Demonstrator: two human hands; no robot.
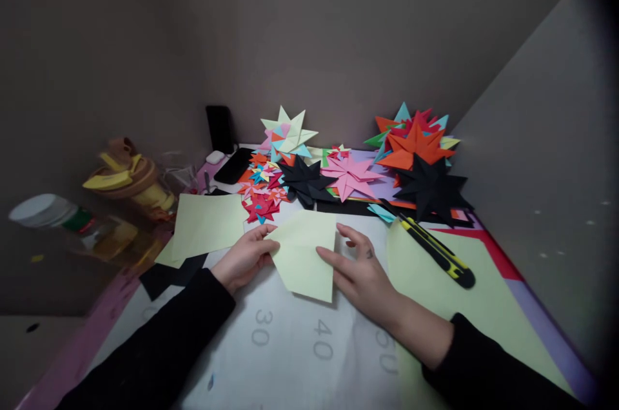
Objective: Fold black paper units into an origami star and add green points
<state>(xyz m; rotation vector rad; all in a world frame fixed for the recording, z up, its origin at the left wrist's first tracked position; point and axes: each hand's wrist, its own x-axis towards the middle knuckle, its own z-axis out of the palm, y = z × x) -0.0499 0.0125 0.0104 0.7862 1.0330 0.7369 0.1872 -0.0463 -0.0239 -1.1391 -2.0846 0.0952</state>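
Note:
A pale yellow-green sheet of paper [304,252], its left corners folded inward, is held just above the white mat. My left hand [249,255] pinches its left end between thumb and fingers. At the right edge, my right hand [360,268] touches the paper with a finger on its face and others behind or beside the edge. To the left lie more pale yellow-green sheets [207,226]. A black-and-yellow utility knife [435,252] rests on a large pale green sheet [503,313] to the right.
Folded paper stars stand along the back: a black star [307,181], a pink star [351,175] and an orange star [416,144] among several. Phones [235,166] and a white earbud case [215,157] lie back left. A capped plastic bottle [77,223] and a brown-and-yellow cup [133,178] stand at left.

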